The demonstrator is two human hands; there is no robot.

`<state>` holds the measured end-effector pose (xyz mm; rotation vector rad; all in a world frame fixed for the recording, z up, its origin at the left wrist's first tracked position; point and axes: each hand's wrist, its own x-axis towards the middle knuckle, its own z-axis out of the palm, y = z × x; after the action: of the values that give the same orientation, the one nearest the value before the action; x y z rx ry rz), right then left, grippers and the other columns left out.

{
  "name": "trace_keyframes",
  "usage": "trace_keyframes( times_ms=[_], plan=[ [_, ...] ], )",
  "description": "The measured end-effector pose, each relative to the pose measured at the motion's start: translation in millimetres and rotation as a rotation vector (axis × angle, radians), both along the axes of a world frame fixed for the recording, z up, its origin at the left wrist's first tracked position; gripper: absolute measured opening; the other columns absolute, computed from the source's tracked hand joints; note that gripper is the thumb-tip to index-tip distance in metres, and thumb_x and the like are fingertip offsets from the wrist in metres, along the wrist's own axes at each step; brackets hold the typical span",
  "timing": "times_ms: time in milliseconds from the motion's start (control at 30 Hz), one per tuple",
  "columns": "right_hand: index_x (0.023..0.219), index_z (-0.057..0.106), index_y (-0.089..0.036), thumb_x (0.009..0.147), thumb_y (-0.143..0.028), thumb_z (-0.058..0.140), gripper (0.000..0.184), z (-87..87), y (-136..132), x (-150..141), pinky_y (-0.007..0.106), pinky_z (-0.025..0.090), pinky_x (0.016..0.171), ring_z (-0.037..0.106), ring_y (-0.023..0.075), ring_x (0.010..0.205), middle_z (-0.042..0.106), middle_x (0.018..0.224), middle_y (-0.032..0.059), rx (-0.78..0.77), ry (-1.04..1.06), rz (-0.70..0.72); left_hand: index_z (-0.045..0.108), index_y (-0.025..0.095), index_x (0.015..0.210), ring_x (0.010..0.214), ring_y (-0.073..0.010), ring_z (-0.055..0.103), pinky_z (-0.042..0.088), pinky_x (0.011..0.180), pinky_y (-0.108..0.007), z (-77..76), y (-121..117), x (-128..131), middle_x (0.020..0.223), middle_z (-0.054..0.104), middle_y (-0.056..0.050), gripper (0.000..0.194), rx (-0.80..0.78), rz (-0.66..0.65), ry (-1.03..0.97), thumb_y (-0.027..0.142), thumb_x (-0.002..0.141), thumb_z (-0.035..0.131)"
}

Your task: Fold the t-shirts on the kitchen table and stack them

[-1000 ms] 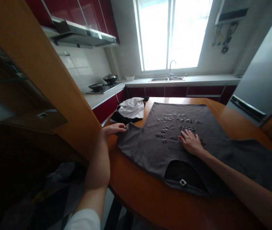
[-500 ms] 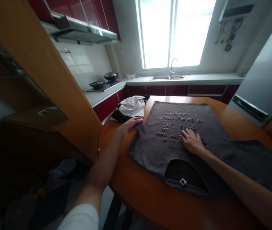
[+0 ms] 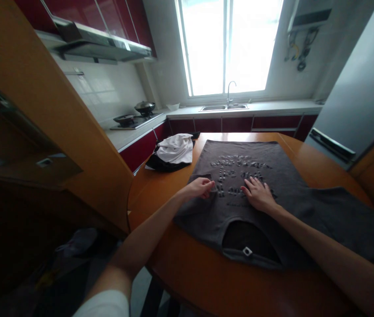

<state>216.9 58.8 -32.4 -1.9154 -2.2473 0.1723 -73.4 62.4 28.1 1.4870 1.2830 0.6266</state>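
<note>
A dark grey shirt point(image 3: 203, 220) with raised lettering lies spread on the wooden table, its neck opening and small white label towards me. My left hand point(image 3: 202, 188) is closed on the cuff end of the shirt's left sleeve, which is folded inward over the body, close to the lettering. Flat on the shirt's chest rests my right hand point(image 3: 258, 193), fingers spread over the right part of the lettering. The other sleeve point(image 3: 345, 215) stretches out to the right, partly behind my right forearm.
The round-ended wooden table point(image 3: 170, 255) carries a pile of white and black clothes point(image 3: 175, 149) at its far left. Beyond it are a counter with a sink point(image 3: 225, 107) and a stove with a lidded pan point(image 3: 144, 107). A fridge point(image 3: 348, 88) stands right, a wooden cabinet point(image 3: 84, 123) left.
My left hand has carried the sleeve end from the shirt's left edge rightward onto its body. The right hand stays flat on the chest. The view has shifted slightly.
</note>
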Motion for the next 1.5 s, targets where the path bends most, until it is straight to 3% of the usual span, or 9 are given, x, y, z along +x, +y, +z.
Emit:
trace_keyframes(
  times_ms=[100,267,433,567,733,967,1100,1333,1500],
  plan=[
    [0.153,0.044,-0.02,0.106,-0.053,0.024,0.061,1.0,0,0,0.057,0.019,0.122,0.023,0.0273,0.153,0.031,0.164,0.0108,-0.009,-0.003,-0.001,0.068,0.013,0.095,0.061,-0.015,0.066,0.048,0.054,-0.023,-2.8,11,-13,0.079,0.073,-0.007,0.038,0.039,-0.018,0.044,0.05,0.09,0.063],
    [0.153,0.043,-0.02,0.105,-0.055,0.024,0.062,1.1,0,1,0.057,0.018,0.122,0.022,0.0276,0.153,0.03,0.164,0.0102,-0.019,0.008,-0.003,0.072,0.013,0.09,0.066,-0.014,0.067,0.051,0.063,-0.022,2.7,41,-64,0.08,0.074,-0.007,0.014,0.454,0.249,0.217,0.02,0.084,0.061],
    [0.152,0.044,-0.019,0.105,-0.054,0.026,0.061,-1.5,0,0,0.058,0.019,0.121,0.024,0.0283,0.153,0.03,0.164,0.0126,0.006,0.027,-0.01,0.075,0.013,0.082,0.059,-0.0137,0.063,0.047,0.057,-0.022,-2.8,54,-99,0.073,0.073,-0.006,0.014,0.444,0.314,0.299,0.018,0.076,0.063],
    [0.148,0.05,-0.016,0.104,-0.048,0.034,0.057,-0.2,-2,-1,0.059,0.021,0.12,0.028,0.0311,0.151,0.035,0.161,0.0157,0.115,0.066,0.019,0.077,0.014,0.081,0.061,-0.0149,0.063,0.047,0.058,-0.022,-10.4,53,-95,0.071,0.073,-0.005,0.013,0.418,0.278,0.319,0.022,0.072,0.069],
    [0.127,0.068,-0.018,0.097,-0.036,0.049,0.039,6.6,-4,-2,0.044,0.037,0.117,0.05,0.0266,0.134,0.057,0.142,0.0126,0.249,0.263,0.246,0.079,0.016,0.083,0.067,-0.0153,0.063,0.048,0.064,-0.022,-10.0,49,-79,0.077,0.074,-0.005,0.017,0.54,0.161,0.348,0.029,0.072,0.075],
    [0.099,0.075,-0.02,0.09,-0.022,0.056,0.021,20.5,-23,-23,0.035,0.053,0.091,0.067,0.0206,0.096,0.069,0.104,0.0073,0.076,0.598,0.457,0.08,0.017,0.091,0.06,-0.0124,0.058,0.045,0.057,-0.02,-19.1,44,-72,0.072,0.069,-0.002,0.026,0.5,-0.155,0.289,0.031,0.069,0.079],
    [0.107,0.073,-0.021,0.086,-0.017,0.064,0.024,31.8,-38,-44,0.037,0.049,0.099,0.063,0.0222,0.107,0.067,0.113,0.0071,0.079,0.476,0.627,0.079,0.017,0.094,0.062,-0.012,0.058,0.046,0.061,-0.02,-21.7,48,-74,0.076,0.07,-0.002,0.023,0.55,-0.16,0.294,0.028,0.074,0.073],
    [0.095,0.072,-0.022,0.095,-0.017,0.059,0.014,39.7,-46,-69,0.035,0.045,0.093,0.058,0.0197,0.102,0.067,0.106,0.0059,0.197,0.162,0.801,0.078,0.017,0.087,0.074,-0.0163,0.065,0.049,0.073,-0.023,-14.5,57,-92,0.088,0.075,-0.006,0.016,0.607,0.174,0.364,0.025,0.079,0.066],
    [0.105,0.07,-0.021,0.096,-0.02,0.061,0.013,50.4,-46,-69,0.04,0.039,0.101,0.054,0.0239,0.113,0.065,0.119,0.0082,0.324,0.007,0.873,0.078,0.016,0.089,0.079,-0.0182,0.067,0.05,0.077,-0.024,-16.6,61,-103,0.09,0.076,-0.007,0.021,0.583,0.182,0.387,0.025,0.082,0.061]
  ],
)
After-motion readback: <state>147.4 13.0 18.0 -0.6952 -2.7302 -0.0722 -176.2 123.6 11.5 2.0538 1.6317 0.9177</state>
